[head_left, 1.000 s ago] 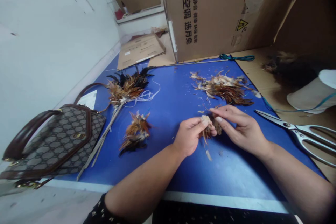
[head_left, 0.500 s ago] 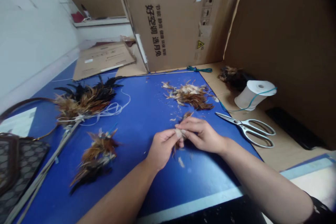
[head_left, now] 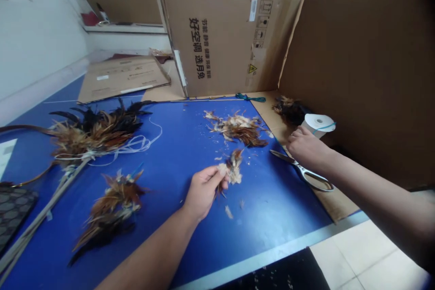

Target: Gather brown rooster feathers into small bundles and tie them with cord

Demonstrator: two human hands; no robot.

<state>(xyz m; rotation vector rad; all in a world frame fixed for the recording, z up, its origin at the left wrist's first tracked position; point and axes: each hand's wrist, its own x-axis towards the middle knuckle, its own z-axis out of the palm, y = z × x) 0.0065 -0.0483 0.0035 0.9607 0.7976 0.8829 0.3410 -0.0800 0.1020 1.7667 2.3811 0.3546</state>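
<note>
A feather tuft (head_left: pixel 233 170) is clamped at the quills by left hand (head_left: pixel 201 191) fingers, tips free; at two o'clock, scissors (head_left: pixel 307 174) are covered by the right hand (head_left: pixel 304 147), grip unclear.

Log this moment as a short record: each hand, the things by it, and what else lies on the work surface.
Left hand: pinches a small bunch of brown and cream feathers above the blue table mat.
Right hand: over the steel scissors, beside the white thread spool; grip unclear.
Behind the bunch: loose pile of brown feathers.
Left side: long-sticked feather duster, smaller dark feather bundle.
Backdrop: printed brown cardboard box.
</note>
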